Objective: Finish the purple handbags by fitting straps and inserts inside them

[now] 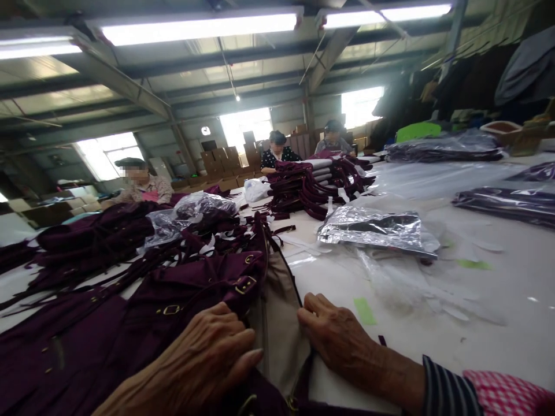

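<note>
A dark purple bag [208, 277] with brass buckles lies before me, its mouth parted along a zipper edge so that the beige lining [277, 289] shows. My left hand [212, 346] is closed over the purple side of the opening, fingers curled down onto the cloth and fingertips hidden. On the opposite edge, my right hand [329, 329] pinches the dark border of the lining between thumb and fingers. More purple cloth with metal fittings [73, 335] spreads to the left of the bag.
Behind the bag are purple straps and a crumpled clear plastic bag [191, 214]. Stacked purple bags [312, 182] stand farther back. A silvery plastic packet [377, 228], plastic sheets and a green slip [365, 311] lie on the white table [338, 283]. Several people sit beyond.
</note>
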A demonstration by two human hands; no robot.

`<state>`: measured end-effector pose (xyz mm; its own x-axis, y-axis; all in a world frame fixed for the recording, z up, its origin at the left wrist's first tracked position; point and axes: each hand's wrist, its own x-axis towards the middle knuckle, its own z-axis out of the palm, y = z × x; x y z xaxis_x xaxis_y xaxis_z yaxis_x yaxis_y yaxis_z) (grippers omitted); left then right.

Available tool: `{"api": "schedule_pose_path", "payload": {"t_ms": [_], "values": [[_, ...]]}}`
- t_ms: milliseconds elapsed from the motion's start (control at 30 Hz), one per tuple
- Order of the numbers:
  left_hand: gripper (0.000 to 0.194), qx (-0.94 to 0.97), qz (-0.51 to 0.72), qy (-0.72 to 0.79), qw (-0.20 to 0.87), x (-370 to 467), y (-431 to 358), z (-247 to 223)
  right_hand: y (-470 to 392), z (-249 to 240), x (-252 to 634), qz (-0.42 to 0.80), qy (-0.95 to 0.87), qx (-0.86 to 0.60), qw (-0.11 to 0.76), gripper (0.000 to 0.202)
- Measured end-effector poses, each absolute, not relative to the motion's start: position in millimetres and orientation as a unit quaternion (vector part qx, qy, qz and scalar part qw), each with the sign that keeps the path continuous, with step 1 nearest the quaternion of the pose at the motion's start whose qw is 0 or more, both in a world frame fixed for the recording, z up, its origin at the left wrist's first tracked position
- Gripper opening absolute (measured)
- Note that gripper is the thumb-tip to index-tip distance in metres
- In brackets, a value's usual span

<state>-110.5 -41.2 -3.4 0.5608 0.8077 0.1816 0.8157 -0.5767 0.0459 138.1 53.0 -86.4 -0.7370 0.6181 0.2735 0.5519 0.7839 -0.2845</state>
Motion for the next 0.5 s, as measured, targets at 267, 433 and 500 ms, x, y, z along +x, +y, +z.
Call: {"api": "schedule_pose_path", "payload": {"t_ms": [267, 433, 500], "values": [[0.021, -0.856, -0.074, -0.500, 0.103, -108.1, -49.9, -36.0, 49.2, -81.9, 141.1, 0.066, -0.942, -0.284, 0.168, 0.019], [0.009, -0.857, -0.081, -0.505, 0.064, -98.4, -47.5, -40.2, 64.4, -62.9, 122.2, 0.057, -0.963, -0.214, 0.153, 0.014], [0.011, -0.862, -0.085, -0.499, 0.036, -95.7, -48.9, -35.0, 73.6, -58.3, 102.5, 0.058, -0.962, -0.225, 0.140, 0.011]]}}
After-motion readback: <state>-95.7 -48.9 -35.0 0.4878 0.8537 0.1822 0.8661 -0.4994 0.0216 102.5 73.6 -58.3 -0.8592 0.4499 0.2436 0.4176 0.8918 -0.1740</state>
